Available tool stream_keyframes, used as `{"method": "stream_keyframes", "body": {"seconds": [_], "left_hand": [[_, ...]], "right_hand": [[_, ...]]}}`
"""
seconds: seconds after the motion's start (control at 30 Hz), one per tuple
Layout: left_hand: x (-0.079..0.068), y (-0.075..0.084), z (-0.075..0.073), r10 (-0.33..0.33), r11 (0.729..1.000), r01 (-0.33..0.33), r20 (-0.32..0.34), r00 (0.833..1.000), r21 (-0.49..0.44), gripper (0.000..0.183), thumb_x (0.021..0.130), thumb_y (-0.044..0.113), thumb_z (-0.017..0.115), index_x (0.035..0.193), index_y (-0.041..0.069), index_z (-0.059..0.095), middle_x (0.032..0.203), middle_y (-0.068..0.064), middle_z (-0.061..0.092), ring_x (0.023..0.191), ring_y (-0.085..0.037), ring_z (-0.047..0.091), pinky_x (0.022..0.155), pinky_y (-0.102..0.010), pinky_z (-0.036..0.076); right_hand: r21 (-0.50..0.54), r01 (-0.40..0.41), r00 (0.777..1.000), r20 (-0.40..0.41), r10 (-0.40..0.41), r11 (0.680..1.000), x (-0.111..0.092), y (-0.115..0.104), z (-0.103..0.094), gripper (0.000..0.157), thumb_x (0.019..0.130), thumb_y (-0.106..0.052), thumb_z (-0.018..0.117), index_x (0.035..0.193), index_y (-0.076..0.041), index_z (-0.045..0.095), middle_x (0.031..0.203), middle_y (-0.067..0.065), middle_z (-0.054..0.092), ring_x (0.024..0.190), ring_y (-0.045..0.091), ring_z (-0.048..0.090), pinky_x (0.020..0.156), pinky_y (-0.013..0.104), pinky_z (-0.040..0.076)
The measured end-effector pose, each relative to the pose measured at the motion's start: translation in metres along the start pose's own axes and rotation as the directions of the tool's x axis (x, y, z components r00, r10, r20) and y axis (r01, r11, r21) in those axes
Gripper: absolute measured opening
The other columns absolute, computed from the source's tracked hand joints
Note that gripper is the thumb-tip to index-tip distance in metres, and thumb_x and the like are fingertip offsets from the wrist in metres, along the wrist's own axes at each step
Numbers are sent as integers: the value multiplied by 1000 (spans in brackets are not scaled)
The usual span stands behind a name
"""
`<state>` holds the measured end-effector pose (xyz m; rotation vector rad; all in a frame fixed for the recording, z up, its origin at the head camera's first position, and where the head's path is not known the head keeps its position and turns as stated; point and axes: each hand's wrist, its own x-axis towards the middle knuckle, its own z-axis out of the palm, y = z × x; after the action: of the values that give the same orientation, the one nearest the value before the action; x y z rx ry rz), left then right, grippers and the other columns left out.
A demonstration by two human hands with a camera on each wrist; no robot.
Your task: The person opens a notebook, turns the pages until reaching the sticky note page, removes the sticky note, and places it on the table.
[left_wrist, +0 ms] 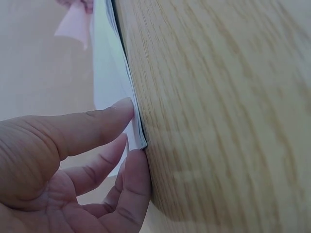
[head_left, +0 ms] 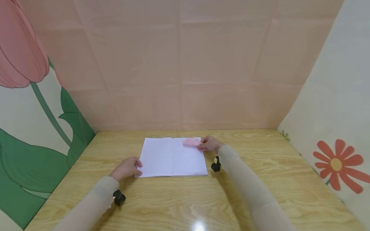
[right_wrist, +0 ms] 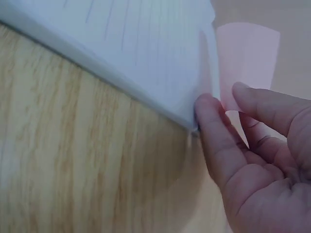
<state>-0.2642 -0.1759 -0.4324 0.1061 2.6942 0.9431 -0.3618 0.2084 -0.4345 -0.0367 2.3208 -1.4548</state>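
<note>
An open notebook (head_left: 173,158) with lined white pages lies flat on the table. My left hand (head_left: 128,167) is at its near left corner. In the left wrist view, the thumb lies over the page edge and the curved fingers (left_wrist: 133,179) hold the corner. At the far right corner, my right hand (head_left: 210,144) pinches a pink slip of paper (head_left: 190,141) between thumb and fingers. The slip (right_wrist: 250,53) stands up from the fingertips in the right wrist view, beside the page edge. One right finger (right_wrist: 209,116) touches the notebook's corner.
The wood-grain table (head_left: 179,205) extends around the notebook on all sides. A pinkish sheet (head_left: 179,64) rises behind its far edge. Flower-patterned panels (head_left: 332,106) stand at the left and right. Black wrist cameras (head_left: 119,197) hang below both sleeves.
</note>
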Motion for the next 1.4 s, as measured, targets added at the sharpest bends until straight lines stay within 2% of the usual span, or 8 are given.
{"method": "stream_keyframes", "body": {"seconds": [0.1, 0.23, 0.4, 0.5, 0.8, 0.97, 1.1, 1.4], "left_hand": [[1, 1, 1, 1, 1000, -1, 1, 1000, 4, 24, 77, 4, 77, 94, 3, 60, 85, -8, 53, 74, -20, 49, 65, -30, 41], [1, 2, 2, 5, 1000, -5, -1, 1000, 8, 24, 77, 5, 77, 93, 3, 60, 86, -8, 54, 74, -20, 50, 65, -29, 42], [1, 1, 0, 4, 1000, -3, -9, 1000, 16, 24, 77, 5, 77, 93, 3, 60, 87, -8, 54, 76, -20, 50, 66, -30, 42], [1, 0, 0, 19, 1000, -19, -13, 1000, 25, 24, 76, 4, 77, 93, 3, 59, 87, -9, 54, 76, -21, 50, 66, -30, 42], [1, -1, 2, -6, 999, 7, -17, 1000, 32, 24, 77, 6, 78, 93, 5, 60, 86, -8, 54, 76, -21, 50, 67, -31, 42], [1, 0, 2, 4, 999, -4, -21, 1000, 40, 24, 77, 6, 77, 93, 5, 60, 86, -8, 54, 76, -21, 50, 67, -31, 41], [-1, 1, 1, 4, 999, -3, -15, 1000, 41, 24, 78, 7, 77, 94, 4, 60, 86, -8, 53, 76, -21, 49, 67, -31, 41], [-2, 2, 0, 2, 1000, -2, -16, 1000, 27, 23, 78, 5, 77, 93, 3, 59, 82, -7, 51, 72, -20, 48, 63, -29, 40]], "right_hand": [[-40, 64, 997, 56, -61, 997, -10, -1, -5, 12, 95, -7, 59, 101, 4, 57, 101, 11, 61, 93, 17, 60, 89, 32, 53], [-84, 213, 973, 112, -203, 973, -31, -5, -19, 13, 95, -9, 59, 101, 3, 55, 101, 12, 61, 98, 22, 60, 95, 41, 50], [-142, 337, 941, 83, -328, 931, -61, -13, -42, 17, 95, -14, 60, 100, 1, 53, 103, 14, 61, 101, 27, 59, 96, 51, 46], [-182, 364, 931, 53, -360, 914, -76, -14, -53, 17, 96, -14, 59, 100, 2, 53, 104, 17, 60, 101, 29, 60, 95, 47, 49], [-273, 351, 934, 37, -355, 896, -89, 11, -72, 16, 96, -15, 59, 101, 1, 57, 104, 15, 61, 97, 25, 61, 85, 35, 53], [-335, 325, 942, 37, -332, 884, -82, 30, -72, 12, 94, -11, 61, 96, 1, 59, 96, 15, 64, 85, 19, 59, 74, 28, 51], [-343, 303, 951, 42, -307, 889, -73, 44, -69, 10, 91, -8, 63, 93, 1, 59, 91, 13, 63, 79, 18, 56, 69, 29, 47], [-359, 261, 965, 91, -245, 896, -64, 50, -69, 9, 89, -5, 63, 91, 2, 59, 80, 7, 60, 69, 14, 52, 60, 25, 45]]}}
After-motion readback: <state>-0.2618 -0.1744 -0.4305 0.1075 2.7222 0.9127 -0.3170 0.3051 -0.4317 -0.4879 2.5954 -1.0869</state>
